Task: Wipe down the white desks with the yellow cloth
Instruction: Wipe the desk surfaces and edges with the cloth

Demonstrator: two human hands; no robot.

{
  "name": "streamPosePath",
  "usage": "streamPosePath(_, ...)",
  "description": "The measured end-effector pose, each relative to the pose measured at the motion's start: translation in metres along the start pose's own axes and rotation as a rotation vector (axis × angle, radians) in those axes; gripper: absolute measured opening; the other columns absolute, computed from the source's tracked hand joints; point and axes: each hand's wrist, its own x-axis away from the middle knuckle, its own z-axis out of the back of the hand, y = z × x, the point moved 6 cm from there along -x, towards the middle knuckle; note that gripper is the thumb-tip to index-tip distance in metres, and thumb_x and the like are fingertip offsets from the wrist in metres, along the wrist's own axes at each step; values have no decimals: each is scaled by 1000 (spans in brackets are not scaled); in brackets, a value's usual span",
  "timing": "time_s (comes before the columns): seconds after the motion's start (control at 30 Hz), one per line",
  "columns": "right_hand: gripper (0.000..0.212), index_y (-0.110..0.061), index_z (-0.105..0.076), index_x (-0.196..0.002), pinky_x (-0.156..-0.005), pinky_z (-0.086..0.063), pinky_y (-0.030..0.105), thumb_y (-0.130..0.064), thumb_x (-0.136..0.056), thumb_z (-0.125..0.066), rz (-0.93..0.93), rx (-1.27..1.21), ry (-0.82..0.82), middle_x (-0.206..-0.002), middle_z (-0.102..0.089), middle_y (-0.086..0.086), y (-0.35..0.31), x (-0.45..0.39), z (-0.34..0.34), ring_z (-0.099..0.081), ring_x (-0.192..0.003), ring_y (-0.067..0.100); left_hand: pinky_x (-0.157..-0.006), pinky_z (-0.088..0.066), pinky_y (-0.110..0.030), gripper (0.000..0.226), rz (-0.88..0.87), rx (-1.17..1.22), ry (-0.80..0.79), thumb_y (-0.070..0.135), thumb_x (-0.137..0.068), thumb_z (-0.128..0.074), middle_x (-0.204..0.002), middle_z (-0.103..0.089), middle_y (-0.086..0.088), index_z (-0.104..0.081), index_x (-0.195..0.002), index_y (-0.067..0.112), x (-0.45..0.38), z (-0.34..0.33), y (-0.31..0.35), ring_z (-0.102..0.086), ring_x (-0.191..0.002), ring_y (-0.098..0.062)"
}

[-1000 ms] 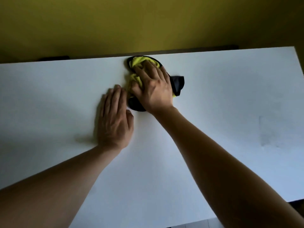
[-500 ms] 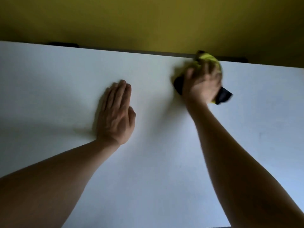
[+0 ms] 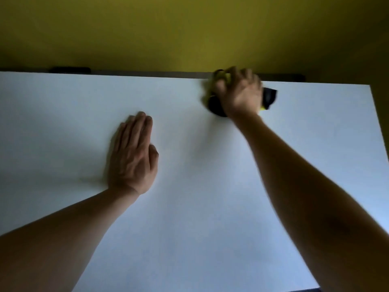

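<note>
Near edge of white bench [image 3: 210, 207]: two bare forearms reaching in from bottom corners, both stretched well fwd.

Mid bench, left of centre: left hand [image 3: 132, 159] flat, palm down, fingers [image 3: 136, 131] straight and together, thumb tucked alongside; holding nothing, prob. bracing body weight.

Far edge, right of centre: right hand [image 3: 240, 93] knuckles up, blurred w/ motion, clenched over bunched yellow cloth [image 3: 263, 108]. Only slivers of yellow visible at far fingertips and near-right of palm; black trim sticking out left and right of hand. Cloth pressed on bench right at back edge, just short of yellow wall [image 3: 189, 28]. Dark strip [image 3: 147, 73] between bench and wall.

Step in hand, judged: wiping pass along far edge of bench, heading for far-right corner. Blur too heavy to tell stroke direction for sure.

Next move calls for: keeping downward pressure, carrying cloth to right corner w/o pushing it off back edge, then working nearer rows toward body. Left hand will need shifting once cloth comes thru mid area. Big stretch of bench nearer the body likely yet to do.
</note>
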Motion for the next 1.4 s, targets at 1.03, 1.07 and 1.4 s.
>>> streamPosePath(1.03, 52, -22, -60, -138, -119, -27, 41, -39, -88, -60, -372, -151, 129, -148, -51, 11, 56, 225, 52, -43, -139, 29, -129, -11, -46, 62, -46, 82, 98, 22, -97, -34, -166, -29, -15, -30, -157, 9, 4, -8, -5, -24, -154, -36)
streamPosePath(1.07, 53, -22, -60, -137, -119, -26, 42, -40, -87, -60, -355, -155, 128, -148, -51, 11, 48, 231, 50, -43, -139, 29, -128, -12, -46, 61, -46, 89, 109, 22, -97, -34, -166, -29, -16, -30, -157, 9, 4, -8, -5, -24, -154, -37)
streamPosePath(1.4, 52, -23, -63, -135, -119, -26, 46, -44, -88, -65, 21, -229, 108, -147, -53, 10, -4, 295, 36, -44, -140, 26, -111, -34, -54, 46, -162, 116, 140, 21, -99, -33, -150, -46, -20, -52, -139, 11, 15, -6, 18, -45, -131, -44)
